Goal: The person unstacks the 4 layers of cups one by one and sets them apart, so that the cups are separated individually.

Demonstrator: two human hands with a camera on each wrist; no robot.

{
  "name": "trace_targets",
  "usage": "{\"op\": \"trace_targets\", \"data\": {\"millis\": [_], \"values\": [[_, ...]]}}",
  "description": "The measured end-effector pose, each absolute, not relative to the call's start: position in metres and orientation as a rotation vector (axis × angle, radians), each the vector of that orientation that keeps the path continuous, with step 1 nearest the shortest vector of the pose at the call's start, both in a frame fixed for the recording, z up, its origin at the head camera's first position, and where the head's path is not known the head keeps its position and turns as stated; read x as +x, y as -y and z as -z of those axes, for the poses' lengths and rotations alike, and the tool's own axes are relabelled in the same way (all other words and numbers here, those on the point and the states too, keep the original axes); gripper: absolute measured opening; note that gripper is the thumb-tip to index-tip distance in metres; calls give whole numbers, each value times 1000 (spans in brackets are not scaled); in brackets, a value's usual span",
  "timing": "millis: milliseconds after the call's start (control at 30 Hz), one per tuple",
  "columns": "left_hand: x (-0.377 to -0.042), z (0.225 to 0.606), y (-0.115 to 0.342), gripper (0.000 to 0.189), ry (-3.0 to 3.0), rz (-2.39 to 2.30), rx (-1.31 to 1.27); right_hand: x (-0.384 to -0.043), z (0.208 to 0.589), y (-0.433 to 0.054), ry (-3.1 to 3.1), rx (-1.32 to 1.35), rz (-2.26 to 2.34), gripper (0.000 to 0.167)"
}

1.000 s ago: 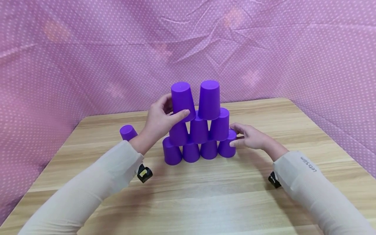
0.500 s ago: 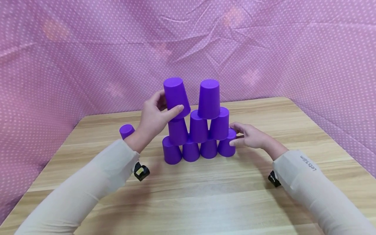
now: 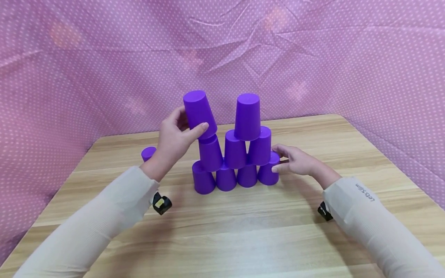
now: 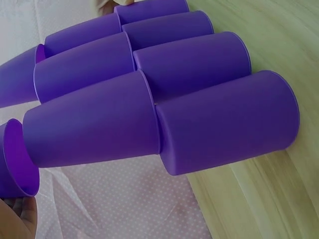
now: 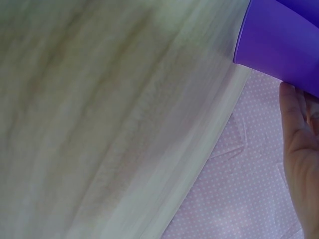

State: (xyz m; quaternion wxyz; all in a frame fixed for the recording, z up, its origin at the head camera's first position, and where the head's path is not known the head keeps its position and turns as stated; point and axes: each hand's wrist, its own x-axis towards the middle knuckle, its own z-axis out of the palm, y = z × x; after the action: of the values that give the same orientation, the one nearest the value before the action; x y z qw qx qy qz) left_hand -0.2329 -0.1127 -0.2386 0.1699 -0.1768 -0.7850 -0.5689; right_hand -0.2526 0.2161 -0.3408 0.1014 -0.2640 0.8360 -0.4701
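Observation:
Upside-down purple cups make a stepped stack in the head view: several in the bottom row, three in the middle row [image 3: 235,150], and one upper cup [image 3: 247,117] at right. My left hand [image 3: 174,135] grips another purple cup [image 3: 199,112], thumb in front and fingers behind. This held cup leans left, its rim close over the left middle cup [image 3: 210,153]; the left wrist view shows its open mouth [image 4: 22,159]. My right hand [image 3: 295,161] holds the bottom row's right-end cup [image 3: 268,173] between thumb and fingers; in the right wrist view fingertips [image 5: 288,89] meet its side.
One more purple cup [image 3: 148,153] stands at the left of the wooden table [image 3: 236,231], partly hidden by my left wrist. Pink dotted cloth [image 3: 222,58] hangs behind the table and along its sides.
My left hand has drawn its cup left and slightly up, away from the upper right cup, and the cup now tilts. My right hand and the other cups stay put.

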Motion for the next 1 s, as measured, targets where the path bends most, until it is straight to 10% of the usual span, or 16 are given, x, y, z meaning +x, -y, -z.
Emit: {"op": "trace_targets", "data": {"millis": [1000], "values": [[-231, 250, 145, 48, 2183, 1569, -317, -254, 343, -218, -2464, -775, 1382, 53]]}}
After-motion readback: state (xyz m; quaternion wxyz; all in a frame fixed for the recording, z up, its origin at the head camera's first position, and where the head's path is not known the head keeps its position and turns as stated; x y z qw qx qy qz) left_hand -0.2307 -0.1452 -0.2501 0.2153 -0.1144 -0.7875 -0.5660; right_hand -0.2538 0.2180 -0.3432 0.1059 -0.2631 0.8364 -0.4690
